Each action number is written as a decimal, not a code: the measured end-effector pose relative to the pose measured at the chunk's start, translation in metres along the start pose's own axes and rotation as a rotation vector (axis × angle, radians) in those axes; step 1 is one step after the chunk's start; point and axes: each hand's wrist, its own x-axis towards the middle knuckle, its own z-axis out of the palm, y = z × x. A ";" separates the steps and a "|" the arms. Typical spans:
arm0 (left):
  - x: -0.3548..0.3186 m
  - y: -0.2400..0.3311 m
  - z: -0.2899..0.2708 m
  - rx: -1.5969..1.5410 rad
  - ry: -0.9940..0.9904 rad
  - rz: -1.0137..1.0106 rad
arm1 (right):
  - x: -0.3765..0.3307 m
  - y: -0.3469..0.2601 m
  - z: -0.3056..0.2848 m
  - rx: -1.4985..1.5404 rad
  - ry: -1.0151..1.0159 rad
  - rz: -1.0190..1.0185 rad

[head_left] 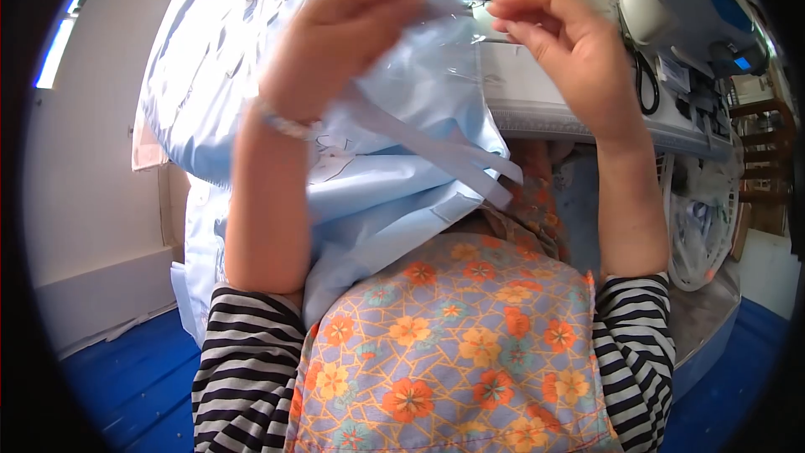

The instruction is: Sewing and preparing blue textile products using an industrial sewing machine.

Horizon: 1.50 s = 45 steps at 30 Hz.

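My left hand (348, 46) is raised over a light blue shiny fabric (394, 176), its fingers smeared by motion. My right hand (566, 46) is up in front of the sewing machine (713, 0), thumb and fingertips drawn together in a pinch. Whatever those fingertips may hold is too small or blurred to name. Between the two hands a gap shows the fabric's edge and the machine bed. Pale fabric straps (444, 155) trail from below my left hand toward my lap. The fabric spreads over the left of the table and hangs down onto my lap.
Beneath the machine head lies the white sewing table (528, 84). A black-handled tool (646, 84) and small items rest at its right. A white basket (700, 226) with plastic bags stands below. A wooden chair (763, 147) is behind. At left is a pale wall (101, 159).
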 end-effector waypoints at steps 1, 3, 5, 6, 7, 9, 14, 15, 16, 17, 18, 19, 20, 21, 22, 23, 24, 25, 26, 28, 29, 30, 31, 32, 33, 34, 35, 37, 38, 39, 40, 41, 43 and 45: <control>-0.002 0.008 -0.014 0.133 0.117 0.088 | -0.006 0.007 0.002 -0.262 -0.063 -0.026; -0.010 0.025 -0.039 0.431 0.323 0.228 | -0.015 0.021 0.010 -0.653 -0.213 -0.134; -0.027 0.030 -0.039 0.418 0.291 0.399 | -0.021 0.034 0.019 -0.658 -0.245 -0.176; -0.037 0.027 -0.029 0.337 0.122 0.404 | -0.020 0.040 0.021 -0.553 -0.217 -0.147; -0.043 0.019 -0.011 0.294 -0.003 0.459 | -0.018 0.044 0.023 -0.476 -0.209 -0.063; -0.045 0.000 0.027 0.569 -0.378 0.566 | -0.009 0.047 0.021 -0.319 -0.084 0.072; 0.025 -0.049 0.068 1.020 -0.185 0.348 | 0.032 0.048 0.017 0.075 0.307 0.146; 0.041 -0.057 0.064 1.050 -0.013 0.284 | 0.034 0.046 0.017 0.201 0.324 0.077; 0.056 -0.064 0.059 1.091 -0.012 0.189 | 0.030 0.042 0.017 0.032 0.286 0.098; 0.069 -0.071 0.055 1.115 0.025 0.128 | 0.023 0.038 0.019 -0.143 0.236 0.234; 0.080 -0.076 0.045 1.025 0.003 0.212 | 0.011 0.032 0.021 -0.303 0.165 0.338; 0.088 -0.080 0.039 0.919 -0.008 0.324 | -0.001 0.026 0.024 -0.481 0.102 0.527; 0.096 -0.083 0.035 0.930 -0.009 0.352 | -0.018 0.020 0.030 -0.347 -0.013 0.539; 0.102 -0.086 0.034 0.905 -0.037 0.323 | -0.028 0.016 0.037 -0.266 -0.105 0.637; 0.107 -0.087 0.035 0.878 -0.066 0.293 | -0.040 0.012 0.043 -0.227 -0.101 0.594; 0.112 -0.087 0.034 0.815 -0.103 0.282 | -0.044 0.012 0.044 -0.224 -0.084 0.551; 0.118 -0.086 0.035 0.708 -0.136 0.137 | -0.048 0.012 0.046 -0.206 -0.123 0.547; 0.121 -0.085 0.035 0.702 -0.134 0.084 | -0.047 0.015 0.039 -0.067 -0.143 0.655; 0.125 -0.084 0.034 0.677 -0.141 0.106 | -0.043 0.019 0.034 0.147 -0.105 0.613; 0.125 -0.085 0.033 0.626 -0.120 0.142 | -0.037 0.027 0.021 0.219 -0.171 0.584; 0.125 -0.086 0.033 0.595 -0.107 0.216 | -0.034 0.030 0.014 0.101 -0.257 0.548; 0.122 -0.089 0.033 0.583 -0.072 0.208 | -0.030 0.034 0.015 0.082 -0.278 0.557; 0.120 -0.091 0.034 0.600 -0.071 0.144 | -0.027 0.036 0.011 0.048 -0.303 0.574; 0.119 -0.093 0.034 0.627 -0.082 0.184 | -0.025 0.038 0.010 0.014 -0.325 0.576; 0.118 -0.096 0.036 0.638 -0.056 0.254 | -0.023 0.038 0.008 -0.004 -0.354 0.561; 0.117 -0.098 0.037 0.670 -0.057 0.287 | -0.022 0.038 0.008 0.010 -0.322 0.559; 0.116 -0.100 0.039 0.684 -0.037 0.395 | -0.020 0.038 0.007 -0.049 -0.318 0.607; 0.114 -0.102 0.042 0.633 -0.055 0.392 | -0.016 0.038 0.002 -0.143 -0.334 0.698; 0.112 -0.104 0.044 0.631 -0.001 0.382 | -0.013 0.039 0.001 -0.244 -0.156 0.648; 0.111 -0.104 0.046 0.628 0.053 0.373 | -0.009 0.041 -0.001 -0.360 0.044 0.612; 0.110 -0.105 0.046 0.554 0.048 0.384 | -0.005 0.044 0.000 -0.450 0.215 0.544; 0.109 -0.106 0.047 0.534 0.080 0.386 | -0.001 0.046 0.000 -0.463 0.267 0.381; 0.108 -0.106 0.049 0.502 0.119 0.362 | 0.008 0.053 0.004 -0.443 0.278 -0.015; 0.109 -0.105 0.048 0.530 0.116 0.390 | 0.012 0.056 0.008 -0.556 0.254 -0.222</control>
